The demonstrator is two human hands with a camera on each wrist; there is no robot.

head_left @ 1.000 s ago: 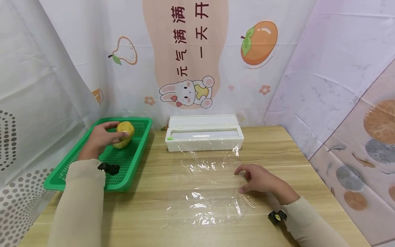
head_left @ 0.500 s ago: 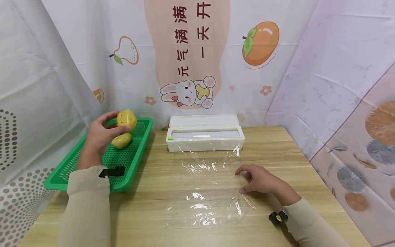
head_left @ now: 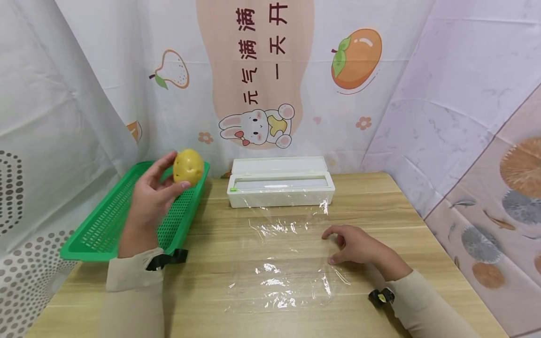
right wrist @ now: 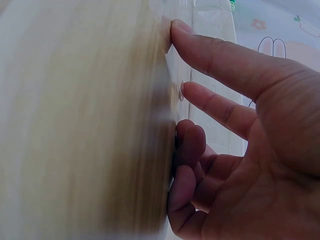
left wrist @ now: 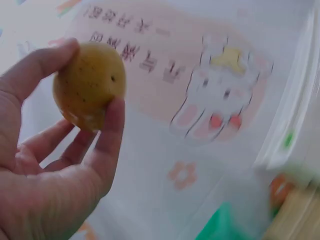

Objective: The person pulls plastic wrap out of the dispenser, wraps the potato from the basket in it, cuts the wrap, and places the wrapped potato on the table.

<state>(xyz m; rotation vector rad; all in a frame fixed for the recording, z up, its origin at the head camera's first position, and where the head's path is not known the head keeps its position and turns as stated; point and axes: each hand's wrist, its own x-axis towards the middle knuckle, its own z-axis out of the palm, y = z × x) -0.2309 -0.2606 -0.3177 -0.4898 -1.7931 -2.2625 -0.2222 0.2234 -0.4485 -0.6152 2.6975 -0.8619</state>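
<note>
In the head view my left hand (head_left: pixel 148 206) holds a yellow potato (head_left: pixel 188 167) between thumb and fingers, raised over the right rim of the green basket (head_left: pixel 177 230). The left wrist view has the same potato (left wrist: pixel 90 82) gripped near the fingertips, its skin dotted with dark pits. A sheet of clear cling film (head_left: pixel 274 263) lies spread on the table, running out of a white dispenser box (head_left: pixel 281 198) with its lid up. At the film's right edge rests my right hand (head_left: pixel 355 244), fingers loosely bent and holding nothing. Its thumb and index fingertips (right wrist: pixel 181 26) are down at the film.
The wooden table (head_left: pixel 190 291) carries the basket at left and the dispenser at the back. A printed curtain (head_left: pixel 270 84) hangs right behind them, and more cloth hangs along both sides.
My left hand has lifted the potato out of the basket and moved it to the right. A second potato, seen in the basket earlier, is now hidden behind that hand. My right hand has stayed put.
</note>
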